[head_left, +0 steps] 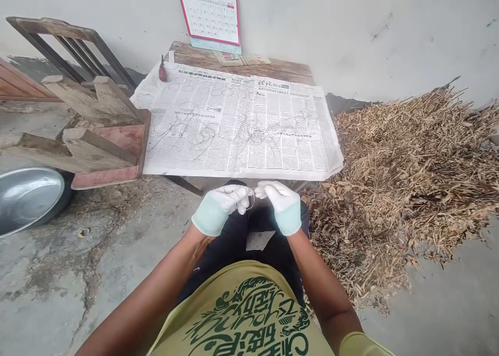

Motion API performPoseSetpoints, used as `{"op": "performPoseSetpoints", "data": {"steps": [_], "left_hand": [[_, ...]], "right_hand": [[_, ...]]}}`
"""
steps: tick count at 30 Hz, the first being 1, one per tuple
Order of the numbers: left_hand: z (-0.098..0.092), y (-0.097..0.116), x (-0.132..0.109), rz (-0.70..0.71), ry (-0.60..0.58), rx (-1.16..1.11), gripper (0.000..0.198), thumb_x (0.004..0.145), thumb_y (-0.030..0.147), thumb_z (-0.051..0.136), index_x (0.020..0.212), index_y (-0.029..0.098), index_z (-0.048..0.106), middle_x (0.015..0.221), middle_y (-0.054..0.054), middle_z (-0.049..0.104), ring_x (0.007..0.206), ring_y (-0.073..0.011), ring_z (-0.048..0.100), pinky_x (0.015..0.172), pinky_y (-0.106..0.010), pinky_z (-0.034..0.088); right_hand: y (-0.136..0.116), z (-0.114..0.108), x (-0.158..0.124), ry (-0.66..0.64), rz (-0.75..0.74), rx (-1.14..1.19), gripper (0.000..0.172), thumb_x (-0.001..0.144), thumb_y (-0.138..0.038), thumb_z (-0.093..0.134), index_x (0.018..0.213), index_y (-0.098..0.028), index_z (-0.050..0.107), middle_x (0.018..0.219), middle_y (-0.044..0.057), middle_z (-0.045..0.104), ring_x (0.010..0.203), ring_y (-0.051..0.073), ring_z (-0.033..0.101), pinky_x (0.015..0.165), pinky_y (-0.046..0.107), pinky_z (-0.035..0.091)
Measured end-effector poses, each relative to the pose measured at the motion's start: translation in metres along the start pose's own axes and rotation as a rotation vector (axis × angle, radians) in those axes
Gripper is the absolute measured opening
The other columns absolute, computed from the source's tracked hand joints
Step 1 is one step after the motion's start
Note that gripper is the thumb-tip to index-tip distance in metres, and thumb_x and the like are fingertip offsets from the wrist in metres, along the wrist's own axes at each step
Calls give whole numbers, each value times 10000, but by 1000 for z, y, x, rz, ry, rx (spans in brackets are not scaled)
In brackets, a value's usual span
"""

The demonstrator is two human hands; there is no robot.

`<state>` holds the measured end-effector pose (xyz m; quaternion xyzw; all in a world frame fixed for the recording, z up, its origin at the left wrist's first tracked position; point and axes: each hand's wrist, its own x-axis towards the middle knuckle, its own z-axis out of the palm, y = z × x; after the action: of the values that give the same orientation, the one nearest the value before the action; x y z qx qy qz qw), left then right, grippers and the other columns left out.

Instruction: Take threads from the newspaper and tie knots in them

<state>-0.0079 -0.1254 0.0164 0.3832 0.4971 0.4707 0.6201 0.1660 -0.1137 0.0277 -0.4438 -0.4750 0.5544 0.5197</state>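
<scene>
Both my hands wear white gloves and meet just below the near edge of a low table. My left hand (222, 206) and my right hand (281, 202) are closed in pinches on a thin loop of wire (251, 200) held between them over my lap. Several more thin wire loops (210, 133) lie spread on the newspaper (273, 153) that covers the wooden table (288, 67).
A wall calendar (210, 15) leans at the table's back, with a small dark red object (162, 73) beside it. Wooden stools (97, 132) and a metal basin (27, 195) stand to the left. A pile of dry plant stalks (409, 174) fills the right on the concrete floor.
</scene>
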Motion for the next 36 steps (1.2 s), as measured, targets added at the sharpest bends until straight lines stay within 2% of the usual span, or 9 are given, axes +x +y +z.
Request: {"op": "performPoseSetpoints", "data": {"steps": [5,12,17,21,25,30,32,34,36], "left_hand": [[-2,2,-2,-16,-20,9,332,805,462,789,825,134,743,616,-23,684,522,-122,568,578,-281,465],[-12,3,-5,-42,-108,31,394,773,524,808,698,144,730,498,-13,622,465,-110,526,520,-263,445],[-23,17,-15,-113,-206,138,374,760,517,821,746,146,772,501,-21,635,418,-96,486,434,-236,372],[-30,29,-23,-178,-328,240,349,763,499,812,719,154,781,462,-19,614,372,-75,432,378,-208,299],[-34,42,-31,-260,-420,322,279,725,443,834,693,170,788,442,-15,605,356,-82,433,348,-199,286],[-36,55,-42,-347,-510,392,241,745,415,801,664,189,798,428,-12,597,348,-87,423,335,-200,278],[-38,56,-43,-357,-512,384,236,733,412,812,653,191,796,423,-12,594,346,-88,422,337,-205,274],[-42,52,-44,-338,-454,332,258,713,433,830,648,186,791,424,-15,592,347,-89,421,343,-212,266],[-46,44,-43,-280,-377,252,313,713,484,831,663,178,789,426,-17,590,349,-88,418,363,-225,285]], "right_hand": [[-1,0,-1,-73,10,-21,217,929,-288,617,970,-195,809,861,40,789,794,176,740,800,315,597],[2,-9,-2,-172,34,46,237,946,-341,642,907,-181,813,748,37,775,688,179,731,746,331,596],[1,-18,-1,-338,114,93,270,911,-396,695,877,-158,817,722,53,772,639,187,721,700,342,589],[-4,-25,1,-482,184,154,332,867,-461,740,810,-141,807,673,70,754,585,203,700,629,349,570],[-9,-30,-1,-624,249,171,417,818,-541,766,766,-129,798,665,92,745,566,218,685,584,355,552],[-4,-34,-1,-802,238,228,452,788,-590,766,649,-159,767,592,97,712,558,237,678,594,377,540],[2,-37,4,-735,227,277,527,729,-688,756,575,-186,716,462,62,624,466,220,620,534,366,511],[8,-41,9,-542,195,303,610,717,-802,675,596,-204,696,399,20,536,405,187,549,487,343,473],[14,-45,13,-346,157,284,664,790,-837,558,718,-199,729,447,11,540,436,172,538,513,341,475]]}}
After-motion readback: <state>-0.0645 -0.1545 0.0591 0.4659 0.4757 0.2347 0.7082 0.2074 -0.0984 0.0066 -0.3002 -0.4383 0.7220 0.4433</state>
